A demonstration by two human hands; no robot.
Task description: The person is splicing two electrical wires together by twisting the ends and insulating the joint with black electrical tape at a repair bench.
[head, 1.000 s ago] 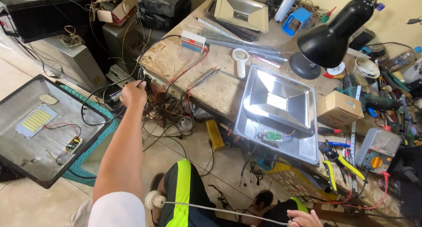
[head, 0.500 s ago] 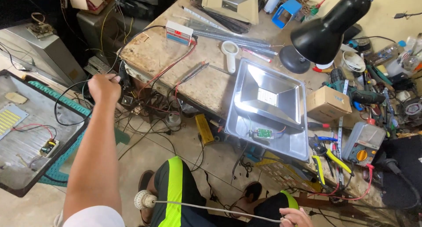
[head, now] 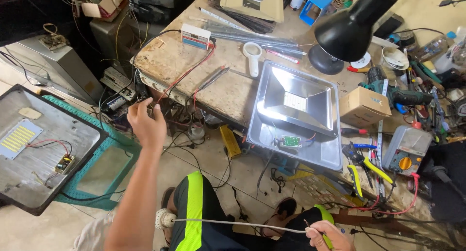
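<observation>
Okay: two hands in view. Left hand point(head: 145, 125) reaches out at about 10 o'clock from frame centre, fingers loosely curled into the tangle of wires point(head: 160, 93) hanging off the counter point(head: 228, 93) edge; whether it actually pinches a wire, cannot tell. Right hand point(head: 326, 235) sits at 5 o'clock, bottom edge, closed around a thin yellow-green handle with one pale rod point(head: 233, 224) running left from it to one white round knob point(head: 164, 218) at 7 o'clock.

Floodlight housings, three counted: one silver housing point(head: 310, 139) open-face at centre on the counter, with one small green circuit board point(head: 291, 141) inside its lower lip; one beige housing point(head: 252, 3) at 12 o'clock; one dark backplate point(head: 43, 178) at 9 o'clock resting on a teal stool point(head: 104, 171), carrying one yellow LED panel point(head: 17, 138) and one small driver board point(head: 64, 163).

One black desk lamp point(head: 352, 30) at 1 o'clock. One white magnifier point(head: 252, 54) just left of the silver housing's top. One cardboard box point(head: 363, 106) touching the housing's right side. One multimeter point(head: 407, 149) at 3 o'clock. Two yellow-handled pliers point(head: 364, 166) between housing and meter. One white power unit point(head: 195, 36) at 11 o'clock with red leads.
</observation>
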